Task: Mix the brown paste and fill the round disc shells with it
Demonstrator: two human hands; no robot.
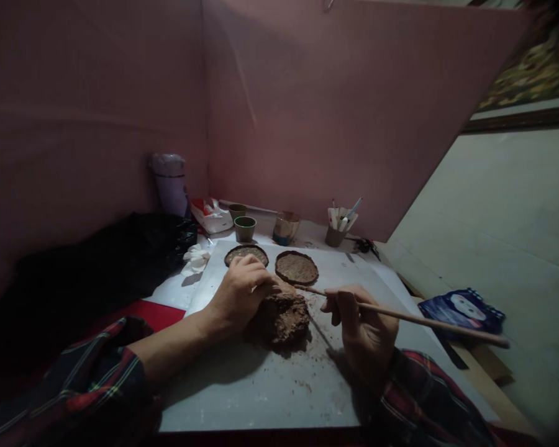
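A rough brown lump (284, 318), resembling clay or papier-mâché, sits on the white board (242, 403). My left hand (242, 288) is closed on its upper left side, with the fingertips partly hidden. In my right hand (366, 329) is a long wooden stick (423, 320), gripped like a pen. Its thin, brown-coated tip reaches the lump's top edge near my left fingers; whether the tip has bristles, I cannot tell. Just behind the lump lies a round brown disc (297, 267) with a raised rim. A second, speckled disc (246, 253) is partly covered by my left hand.
Brown crumbs dot the board. Along the back stand a green-lined cup (245, 230), a glass jar (286, 228) and a cup of pens (336, 236). Crumpled tissue (195, 259) and a black plastic bag (121, 254) are at left. A blue pouch (463, 310) lies at right.
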